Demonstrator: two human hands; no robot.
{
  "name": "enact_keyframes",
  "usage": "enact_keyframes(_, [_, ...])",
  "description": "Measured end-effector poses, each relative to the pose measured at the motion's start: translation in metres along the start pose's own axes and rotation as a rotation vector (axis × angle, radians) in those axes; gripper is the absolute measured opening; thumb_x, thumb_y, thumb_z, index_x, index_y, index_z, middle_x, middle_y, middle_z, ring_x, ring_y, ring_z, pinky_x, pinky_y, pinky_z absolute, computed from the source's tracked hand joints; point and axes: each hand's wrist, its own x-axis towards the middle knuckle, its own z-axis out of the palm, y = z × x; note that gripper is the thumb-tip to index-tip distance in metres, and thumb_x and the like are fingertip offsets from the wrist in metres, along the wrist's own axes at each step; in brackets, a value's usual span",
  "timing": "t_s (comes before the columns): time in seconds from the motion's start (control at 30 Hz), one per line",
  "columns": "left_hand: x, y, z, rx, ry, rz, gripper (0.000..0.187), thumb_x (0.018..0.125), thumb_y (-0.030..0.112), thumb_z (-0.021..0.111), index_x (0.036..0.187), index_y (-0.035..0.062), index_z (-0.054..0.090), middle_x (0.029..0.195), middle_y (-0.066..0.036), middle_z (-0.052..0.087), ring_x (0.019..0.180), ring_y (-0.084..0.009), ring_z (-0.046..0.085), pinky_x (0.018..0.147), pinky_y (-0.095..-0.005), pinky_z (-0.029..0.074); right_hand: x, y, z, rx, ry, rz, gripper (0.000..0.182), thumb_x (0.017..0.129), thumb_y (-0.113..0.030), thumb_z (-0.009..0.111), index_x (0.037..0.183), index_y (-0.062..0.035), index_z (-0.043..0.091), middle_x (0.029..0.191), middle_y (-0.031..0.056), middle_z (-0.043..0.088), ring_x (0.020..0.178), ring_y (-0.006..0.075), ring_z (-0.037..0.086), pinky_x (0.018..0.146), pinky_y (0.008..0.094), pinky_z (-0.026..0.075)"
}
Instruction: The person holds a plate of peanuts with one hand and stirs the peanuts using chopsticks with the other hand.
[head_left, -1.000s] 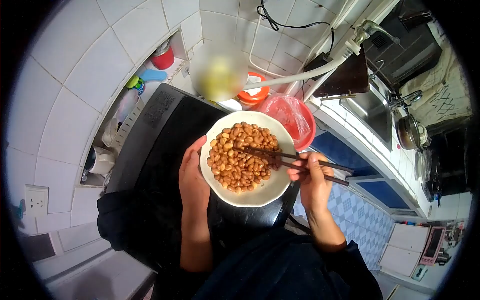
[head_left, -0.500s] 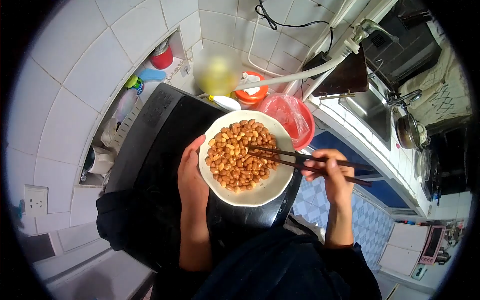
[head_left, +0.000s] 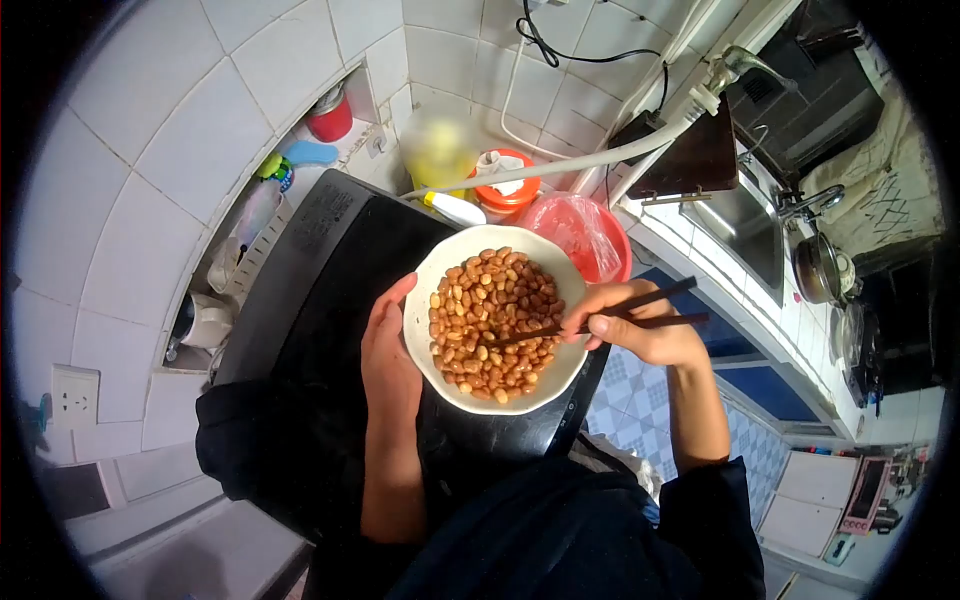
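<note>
A white bowl (head_left: 425,285) with a wavy rim holds a heap of reddish-brown peanuts (head_left: 490,310), a few of them pale. My left hand (head_left: 390,345) grips the bowl's left side, thumb at the rim and the other fingers hidden beneath. In my right hand (head_left: 640,325) is a pair of dark chopsticks (head_left: 655,300), closed between the fingers above the bowl's right rim. Their tips are pushed in among the peanuts near the middle. Under the bowl is a black appliance top (head_left: 360,240).
Behind the bowl stand a red basin (head_left: 625,245) with a plastic bag, an orange container (head_left: 520,200) and a white bottle (head_left: 458,210). A pale hose (head_left: 600,157) crosses above them. At right is a counter with a sink (head_left: 735,230); a wall niche at left holds a mug (head_left: 207,320).
My right hand has moved left, closer to the bowl, and the chopsticks reach deeper into the peanuts at a different slant. The peanuts have shifted rightward. My left hand keeps its hold.
</note>
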Motion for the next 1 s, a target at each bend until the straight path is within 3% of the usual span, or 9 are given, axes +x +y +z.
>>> enact_keyframes(0.23, [0.000,0.002,0.002,-0.011,0.016,-0.025,0.039,0.092,0.020,0.026,0.118,-0.0053,0.039,0.118,-0.019,0.045,0.110,-0.0216,0.045,0.094,-0.0329,0.035,-0.019,-0.004,-0.015,-0.142,-0.064,-0.144,0.021,0.083,-0.016,0.054,0.086,0.0035,0.060,0.076,0.0093,0.059,0.070,0.0162,0.054,0.064,0.0273,0.044])
enact_keyframes(0.3, [-0.001,0.004,0.006,-0.051,0.063,-0.033,0.037,0.091,0.015,0.025,0.113,-0.0045,0.046,0.114,-0.018,0.048,0.108,-0.0215,0.048,0.093,-0.0309,0.037,-0.027,-0.010,-0.018,-0.166,-0.041,-0.110,0.023,0.081,-0.019,0.056,0.085,0.0034,0.061,0.077,0.0107,0.060,0.071,0.0179,0.056,0.065,0.0285,0.044])
enact_keyframes(0.57, [-0.002,0.006,0.007,-0.050,0.064,-0.033,0.036,0.092,0.015,0.024,0.114,-0.0048,0.045,0.115,-0.018,0.047,0.108,-0.0215,0.047,0.094,-0.0310,0.036,-0.049,-0.023,-0.020,-0.143,0.143,-0.181,0.025,0.079,-0.020,0.057,0.081,0.0037,0.062,0.076,0.0137,0.062,0.069,0.0223,0.059,0.062,0.0313,0.046])
enact_keyframes(0.7, [-0.001,0.005,0.007,-0.054,0.064,-0.034,0.036,0.091,0.015,0.025,0.113,-0.0044,0.047,0.115,-0.018,0.047,0.108,-0.0209,0.047,0.093,-0.0306,0.037,-0.032,-0.007,0.006,-0.183,-0.032,-0.290,0.017,0.077,-0.012,0.058,0.083,0.0029,0.062,0.078,0.0131,0.062,0.068,0.0214,0.060,0.059,0.0312,0.047])
enact_keyframes(0.8, [-0.001,0.005,0.006,-0.047,0.062,-0.028,0.036,0.091,0.014,0.024,0.112,-0.0037,0.048,0.115,-0.017,0.048,0.107,-0.0202,0.047,0.092,-0.0304,0.037,-0.022,0.000,0.028,-0.408,0.055,-0.339,0.016,0.079,-0.012,0.057,0.088,-0.0001,0.062,0.078,0.0112,0.062,0.068,0.0232,0.060,0.061,0.0319,0.048])
enact_keyframes(1.0, [-0.002,0.005,0.006,-0.044,0.058,-0.018,0.037,0.091,0.014,0.023,0.111,-0.0024,0.049,0.114,-0.015,0.049,0.106,-0.0195,0.048,0.092,-0.0298,0.037,-0.022,0.012,0.033,-0.429,0.256,-0.374,0.017,0.080,-0.015,0.058,0.089,-0.0007,0.063,0.078,0.0109,0.063,0.066,0.0217,0.060,0.060,0.0305,0.047])
